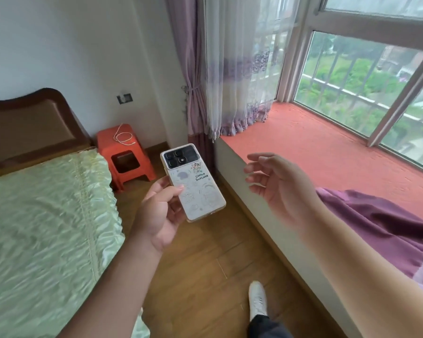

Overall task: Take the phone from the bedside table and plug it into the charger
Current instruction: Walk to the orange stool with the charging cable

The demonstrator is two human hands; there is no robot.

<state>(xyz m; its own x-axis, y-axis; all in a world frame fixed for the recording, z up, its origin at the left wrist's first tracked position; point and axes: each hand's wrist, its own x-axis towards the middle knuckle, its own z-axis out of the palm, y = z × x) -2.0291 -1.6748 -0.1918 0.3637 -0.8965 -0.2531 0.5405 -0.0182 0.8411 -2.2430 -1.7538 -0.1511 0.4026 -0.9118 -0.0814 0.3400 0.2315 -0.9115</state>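
Observation:
My left hand point(158, 211) holds the phone point(198, 189) by its lower left edge, its white cartoon-printed back and black camera block facing up, above the wooden floor. My right hand point(276, 184) hovers to the right of the phone with fingers spread, touching nothing. Further away, an orange plastic stool point(125, 154) serves as the bedside table beside the bed. A white charger cable point(123, 137) lies coiled on top of it. A wall socket point(124, 98) sits on the white wall above the stool.
A bed with a pale green cover point(42, 215) and brown headboard fills the left. A coral-covered window seat point(327, 152) runs along the right, with purple cloth point(376, 228) on it. Curtains point(220, 81) hang in the corner. My white shoe point(257, 298) stands on the floor.

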